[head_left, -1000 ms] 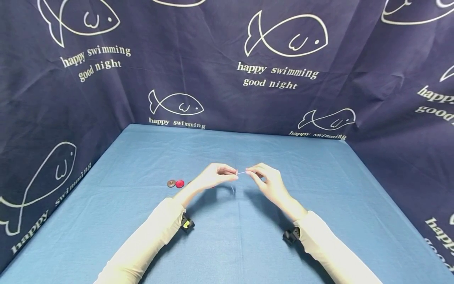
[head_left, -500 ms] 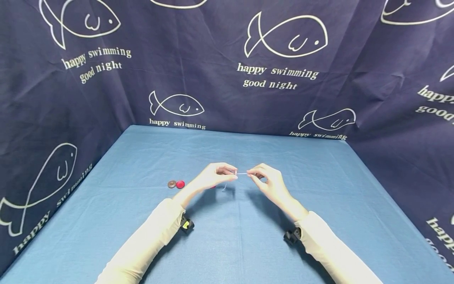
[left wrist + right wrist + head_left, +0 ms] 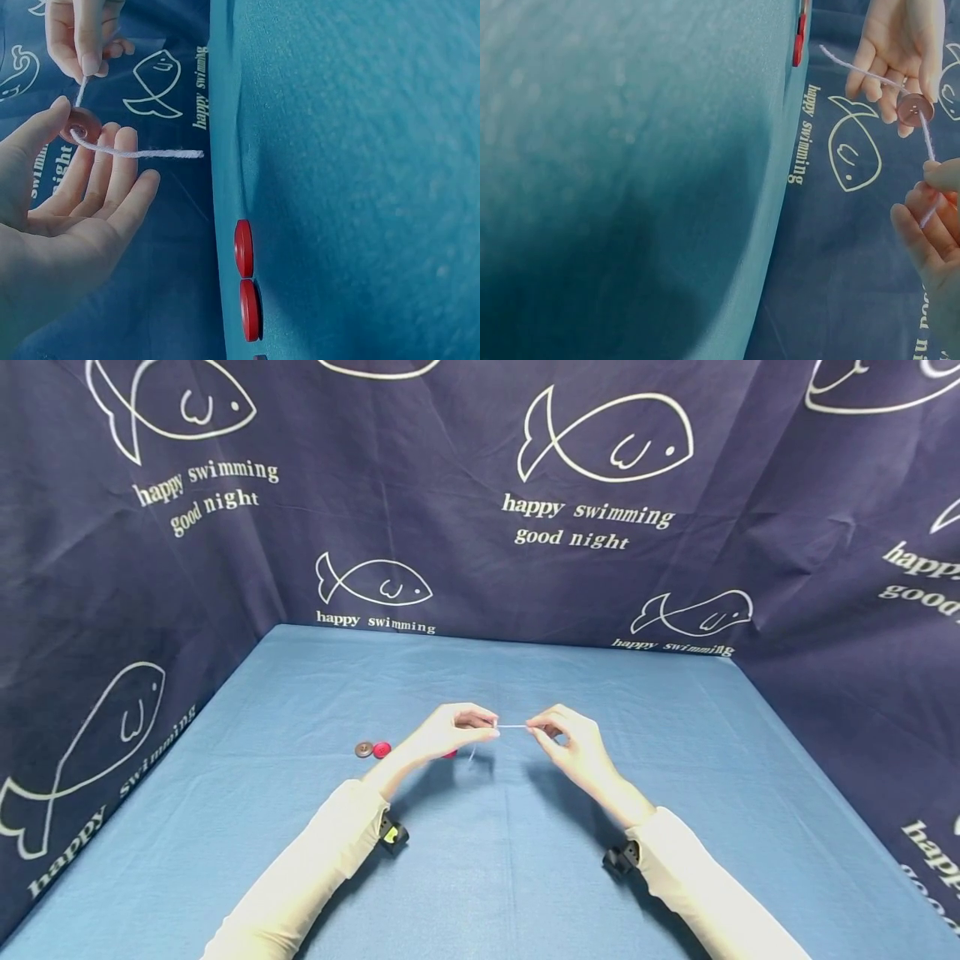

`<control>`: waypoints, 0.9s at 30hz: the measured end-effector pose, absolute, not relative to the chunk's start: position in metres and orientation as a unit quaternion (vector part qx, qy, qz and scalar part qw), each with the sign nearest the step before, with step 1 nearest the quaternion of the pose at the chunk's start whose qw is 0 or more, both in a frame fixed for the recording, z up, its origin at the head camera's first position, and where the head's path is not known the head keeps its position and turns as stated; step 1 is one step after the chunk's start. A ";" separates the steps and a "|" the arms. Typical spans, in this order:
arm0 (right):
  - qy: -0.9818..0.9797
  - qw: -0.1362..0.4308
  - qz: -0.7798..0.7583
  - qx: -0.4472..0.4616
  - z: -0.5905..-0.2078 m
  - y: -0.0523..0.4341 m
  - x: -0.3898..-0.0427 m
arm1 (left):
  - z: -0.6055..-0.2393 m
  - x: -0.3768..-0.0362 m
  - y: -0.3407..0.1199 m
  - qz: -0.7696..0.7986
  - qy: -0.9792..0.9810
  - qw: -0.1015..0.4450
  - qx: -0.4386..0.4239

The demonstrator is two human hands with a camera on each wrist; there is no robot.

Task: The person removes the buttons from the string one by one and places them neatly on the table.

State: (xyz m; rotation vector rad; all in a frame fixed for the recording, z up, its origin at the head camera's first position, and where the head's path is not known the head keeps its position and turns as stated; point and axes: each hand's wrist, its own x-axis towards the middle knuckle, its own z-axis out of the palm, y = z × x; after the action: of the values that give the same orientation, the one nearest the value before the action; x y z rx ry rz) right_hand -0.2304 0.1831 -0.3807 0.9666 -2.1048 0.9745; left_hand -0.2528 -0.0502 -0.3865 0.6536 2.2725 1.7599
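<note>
Between thumb and fingers, my left hand (image 3: pixel 448 731) pinches a brown button (image 3: pixel 913 110) above the table. A pale lilac string (image 3: pixel 161 154) runs through the button; its loose end sticks out on one side, as the left wrist view shows. On the other side, the thumb and fingertips of my right hand (image 3: pixel 576 742) pinch the string, which is stretched straight between the hands. A short end of string shows below the right fingertips in the right wrist view.
Left of the left forearm, a brown button (image 3: pixel 363 749) and a red button (image 3: pixel 382 750) lie side by side on the blue tablecloth (image 3: pixel 495 860). Another red button (image 3: pixel 450 754) is partly hidden under the left hand. Dark fish-print curtains (image 3: pixel 465 510) surround the table.
My right hand has moved slightly right and my left slightly left. The straight stretch of string between them is longer. The loose end under the left hand has shifted left.
</note>
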 end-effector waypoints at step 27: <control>-0.808 0.319 0.354 0.346 -0.382 0.194 -0.233 | -0.383 -0.253 -0.054 0.585 0.777 0.104 0.207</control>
State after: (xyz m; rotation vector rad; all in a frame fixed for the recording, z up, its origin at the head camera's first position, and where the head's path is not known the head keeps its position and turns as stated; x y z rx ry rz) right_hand -0.2331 0.1935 -0.3821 0.9107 -2.1245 0.9298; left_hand -0.2526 -0.0543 -0.3826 0.6106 2.2923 1.7267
